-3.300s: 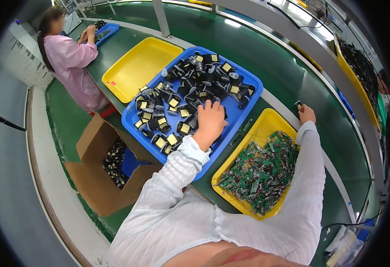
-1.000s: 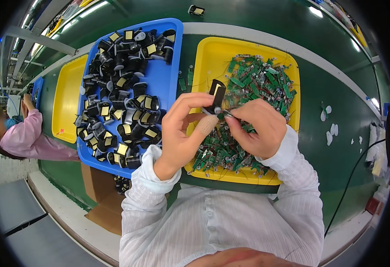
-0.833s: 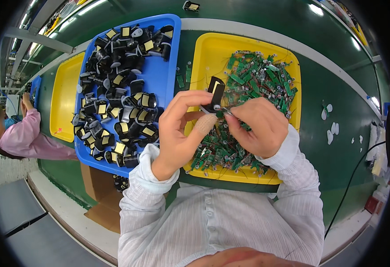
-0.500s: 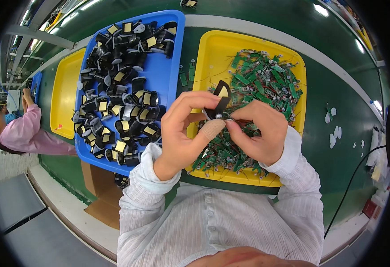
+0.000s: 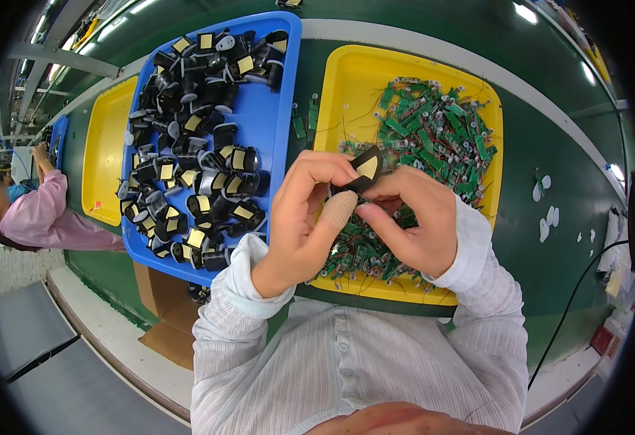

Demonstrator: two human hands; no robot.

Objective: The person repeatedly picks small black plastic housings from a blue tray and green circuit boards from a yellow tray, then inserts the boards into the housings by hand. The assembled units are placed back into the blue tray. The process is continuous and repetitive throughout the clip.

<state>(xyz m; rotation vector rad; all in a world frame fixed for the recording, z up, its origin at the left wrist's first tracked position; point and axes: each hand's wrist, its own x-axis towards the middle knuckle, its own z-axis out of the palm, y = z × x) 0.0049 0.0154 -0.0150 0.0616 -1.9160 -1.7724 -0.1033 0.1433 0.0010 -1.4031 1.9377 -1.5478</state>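
Observation:
My left hand point(image 5: 295, 228), with a tan bandage point(image 5: 340, 208) on its thumb, pinches a small black plastic housing point(image 5: 365, 168) that carries a cream-coloured pad. Thumb and fingers of my right hand point(image 5: 425, 226) are closed at the housing's lower right edge. What they grip there is hidden between the fingers. Both hands are over a yellow tray point(image 5: 352, 80) heaped with small green circuit boards point(image 5: 430, 134) with thin wires. To the left, a blue tray point(image 5: 258, 119) holds many similar black housings point(image 5: 187, 177), several showing cream pads.
Two green boards point(image 5: 299, 125) lie between the trays. Small white pieces point(image 5: 544, 230) are scattered on the green table at right, near a black cable point(image 5: 577, 290). Another yellow tray point(image 5: 107, 156) and a person in pink point(image 5: 38, 210) are at far left. An open cardboard box point(image 5: 168, 337) sits below.
The black housing has tilted to the right, its cream pad now facing up more. My right hand has shifted slightly left, closer against the housing and my left thumb.

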